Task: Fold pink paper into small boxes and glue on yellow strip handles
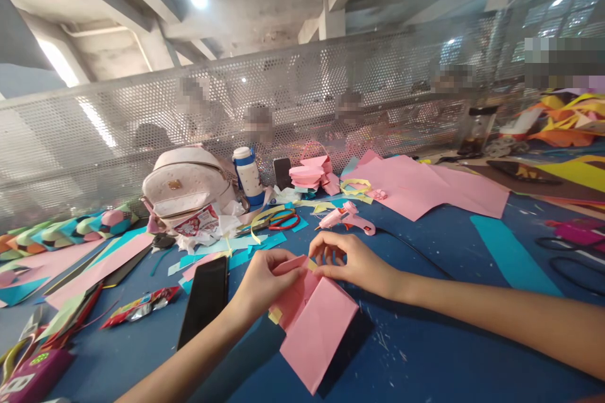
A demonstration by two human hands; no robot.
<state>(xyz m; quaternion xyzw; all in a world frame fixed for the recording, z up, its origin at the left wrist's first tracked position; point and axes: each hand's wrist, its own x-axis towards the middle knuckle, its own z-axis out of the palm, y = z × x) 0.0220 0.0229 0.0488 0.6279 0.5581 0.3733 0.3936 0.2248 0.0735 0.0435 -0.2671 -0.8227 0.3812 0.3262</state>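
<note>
A folded pink paper piece (319,334) with small yellow bits at its edges is held above the blue table, near the bottom middle. My left hand (269,280) pinches its upper left part between thumb and fingers. At its top edge, my right hand (347,258) has thumb and forefinger closed on the paper beside a yellow bit. Just beyond my right hand lies a pink glue gun (347,219) with a black cord. A black phone (204,302) rests left of my left hand.
On the blue table (416,340) lie red-handled scissors (285,220), paper scraps, a red wrapper (140,307) and large pink sheets (420,182). A white backpack (189,182) and a bottle (248,175) stand before a perforated metal screen (283,88). People show behind it.
</note>
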